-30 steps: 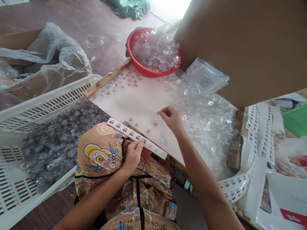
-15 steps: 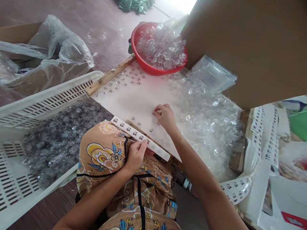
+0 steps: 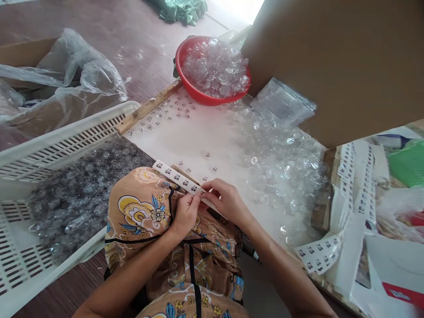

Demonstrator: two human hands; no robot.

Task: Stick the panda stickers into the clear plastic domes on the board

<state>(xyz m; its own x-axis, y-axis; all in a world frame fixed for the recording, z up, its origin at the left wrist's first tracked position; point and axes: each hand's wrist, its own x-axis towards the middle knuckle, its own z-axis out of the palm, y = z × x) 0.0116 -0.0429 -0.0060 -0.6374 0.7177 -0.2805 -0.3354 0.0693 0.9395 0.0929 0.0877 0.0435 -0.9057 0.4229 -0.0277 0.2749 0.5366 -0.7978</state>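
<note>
A narrow white strip printed with small black-and-white figures (image 3: 176,177) lies across my lap at the near edge of a white board (image 3: 198,132). My left hand (image 3: 186,211) pinches the strip between thumb and fingers near its middle. Right beside it, my right hand (image 3: 223,198) has its fingertips closed at the strip; whatever they hold is hidden. Small figure stickers (image 3: 215,168) are scattered on the board just beyond my hands, with more at its far left corner. Clear domed pieces (image 3: 285,163) are heaped on the board's right side.
A red bowl (image 3: 212,100) of clear pieces stands at the board's far edge. To the left is a white basket (image 3: 82,120) of dark-looking pieces. A large cardboard sheet (image 3: 324,66) rises at the right, above sticker sheets (image 3: 319,254). Plastic bags (image 3: 281,102) lie beside it.
My right hand has moved from above the board down to the strip, beside my left hand. One more sticker shows on the board. The view has shifted slightly.
</note>
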